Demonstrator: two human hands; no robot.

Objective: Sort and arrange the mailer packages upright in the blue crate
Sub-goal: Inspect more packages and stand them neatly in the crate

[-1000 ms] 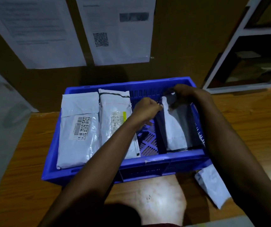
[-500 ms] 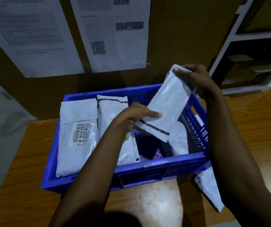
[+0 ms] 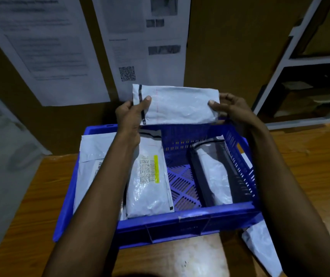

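A blue crate [image 3: 180,222] stands on the wooden table. I hold a white mailer [image 3: 178,105] level above the crate's far wall. My left hand [image 3: 129,116] pinches its left end by the black strip, and my right hand [image 3: 230,108] grips its right end. Inside the crate, a mailer with a yellow-edged label [image 3: 148,176] leans in the middle, and another white mailer [image 3: 92,154] lies to its left, partly behind my left forearm. A grey and black mailer [image 3: 216,174] stands against the crate's right wall.
One more white mailer [image 3: 262,248] lies on the table under the crate's front right corner. Printed sheets [image 3: 140,37] hang on the brown wall behind. A white shelf unit [image 3: 300,60] stands at the right. A grey panel [image 3: 4,156] runs along the left.
Both hands lifted the white mailer out of the crate's right side and turned it level above the far wall. The left hand moved from its lower edge to its left end.
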